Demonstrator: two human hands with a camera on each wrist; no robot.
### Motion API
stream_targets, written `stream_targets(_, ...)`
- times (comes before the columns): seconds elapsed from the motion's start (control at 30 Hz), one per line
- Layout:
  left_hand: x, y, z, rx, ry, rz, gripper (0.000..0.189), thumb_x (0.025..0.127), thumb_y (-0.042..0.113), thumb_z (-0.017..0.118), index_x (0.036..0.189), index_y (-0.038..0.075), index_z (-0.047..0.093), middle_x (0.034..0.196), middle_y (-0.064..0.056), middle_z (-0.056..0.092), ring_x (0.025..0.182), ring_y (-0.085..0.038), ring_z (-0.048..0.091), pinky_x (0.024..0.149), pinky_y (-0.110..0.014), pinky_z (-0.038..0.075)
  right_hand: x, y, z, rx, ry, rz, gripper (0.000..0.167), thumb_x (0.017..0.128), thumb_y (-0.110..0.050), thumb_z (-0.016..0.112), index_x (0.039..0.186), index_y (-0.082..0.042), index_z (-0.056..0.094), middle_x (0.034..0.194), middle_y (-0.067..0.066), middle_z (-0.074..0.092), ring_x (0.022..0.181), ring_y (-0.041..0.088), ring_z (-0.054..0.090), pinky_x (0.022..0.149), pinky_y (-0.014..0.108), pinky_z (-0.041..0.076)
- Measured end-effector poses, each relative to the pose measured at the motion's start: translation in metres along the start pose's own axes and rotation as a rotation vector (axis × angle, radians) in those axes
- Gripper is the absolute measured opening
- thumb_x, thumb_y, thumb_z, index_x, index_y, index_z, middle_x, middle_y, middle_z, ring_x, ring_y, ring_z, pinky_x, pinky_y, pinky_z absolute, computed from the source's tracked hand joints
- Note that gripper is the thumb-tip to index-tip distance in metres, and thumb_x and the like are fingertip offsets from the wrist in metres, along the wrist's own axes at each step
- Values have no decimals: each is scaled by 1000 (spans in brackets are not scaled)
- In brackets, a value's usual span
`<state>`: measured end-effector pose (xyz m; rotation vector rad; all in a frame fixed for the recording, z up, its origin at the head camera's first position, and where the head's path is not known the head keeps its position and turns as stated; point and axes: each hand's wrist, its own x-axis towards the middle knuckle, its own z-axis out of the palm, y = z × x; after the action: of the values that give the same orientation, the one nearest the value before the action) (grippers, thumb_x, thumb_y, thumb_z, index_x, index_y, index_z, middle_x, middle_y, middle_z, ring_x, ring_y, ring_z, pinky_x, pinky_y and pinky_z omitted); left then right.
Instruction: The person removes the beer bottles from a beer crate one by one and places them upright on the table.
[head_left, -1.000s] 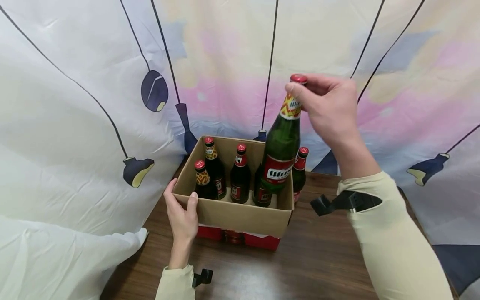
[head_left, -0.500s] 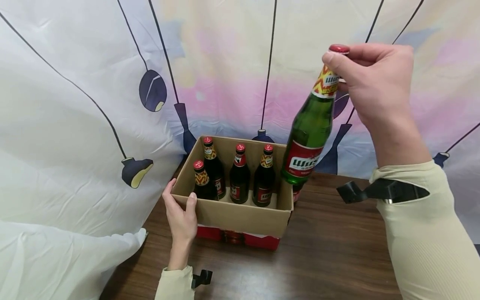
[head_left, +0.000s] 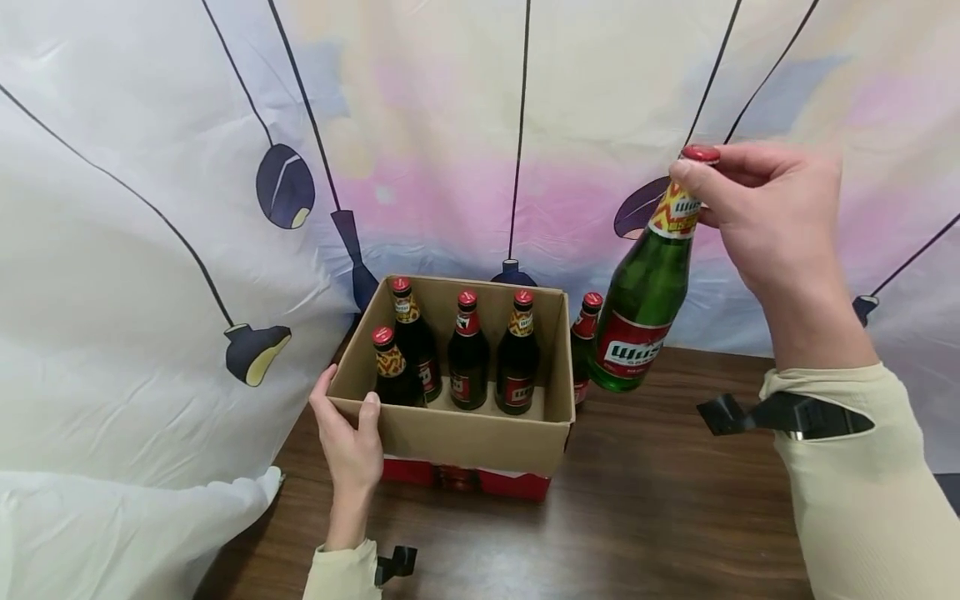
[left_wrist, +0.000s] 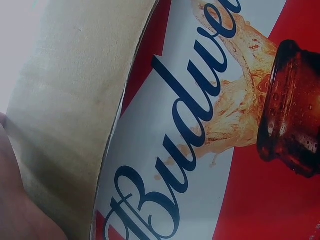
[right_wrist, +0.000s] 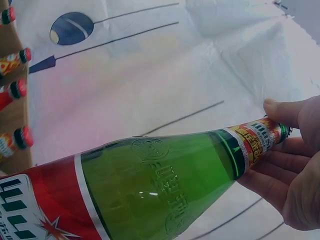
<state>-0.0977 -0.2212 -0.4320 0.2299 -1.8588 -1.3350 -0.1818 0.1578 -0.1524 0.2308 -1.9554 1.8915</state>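
My right hand pinches a green beer bottle by its neck, just under the red cap. The bottle hangs tilted to the right of the cardboard box, its base over the wooden table. In the right wrist view the thumb and fingers close round the patterned neck label of the bottle. My left hand grips the box's front left corner, thumb over the rim. In the left wrist view part of the left hand lies by the brown flap above the printed box front.
Several capped bottles stand upright in the box, among them a red-necked bottle. Another bottle stands outside, beside the box's right wall. The wooden table extends right and forward. A printed curtain hangs behind and at the left.
My right hand has carried the green bottle up out of the box, rightward past its right wall, then lowered it somewhat. My left hand keeps its grip on the box.
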Motion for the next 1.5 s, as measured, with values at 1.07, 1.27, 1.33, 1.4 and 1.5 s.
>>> stream_targets(1.07, 4, -3, -10, -14, 17, -7, 66, 94, 18, 60, 157, 10, 42, 152, -19, 50, 127, -25, 51, 102, -22, 35, -26, 164, -7, -413, 143, 167, 54, 87, -44, 85, 130, -12, 77, 90, -26, 64, 89, -8, 62, 79, 12, 49)
stream_targets(1.27, 6, -2, -10, -8, 13, -7, 66, 94, 18, 60, 157, 10, 41, 152, -19, 50, 127, -26, 51, 102, -22, 35, -27, 188, -2, -409, 136, 201, 52, 88, -42, 84, 129, -11, 77, 95, -20, 68, 88, -8, 62, 78, 11, 49)
stream_targets(1.33, 6, -1, -10, -9, 7, -12, 67, 94, 18, 60, 157, 10, 41, 152, -20, 49, 127, -26, 51, 102, -23, 35, -28, 195, -1, -407, 137, 216, 53, 88, -43, 84, 130, -11, 77, 100, -14, 70, 88, -8, 62, 78, 10, 49)
stream_targets(1.4, 5, -2, -10, -8, 7, -13, 67, 93, 18, 60, 157, 10, 41, 152, -19, 49, 127, -25, 51, 103, -23, 35, -30, 201, 0, -412, 141, 223, 55, 88, -45, 83, 131, -10, 76, 107, -6, 73, 89, -8, 61, 77, 10, 49)
stream_targets(1.5, 3, -3, -12, -7, 10, -19, 67, 93, 18, 60, 157, 10, 41, 152, -20, 50, 127, -24, 51, 102, -22, 35, -34, 209, 3, -409, 149, 220, 57, 89, -46, 83, 133, -11, 75, 114, 2, 74, 89, -9, 61, 77, 9, 49)
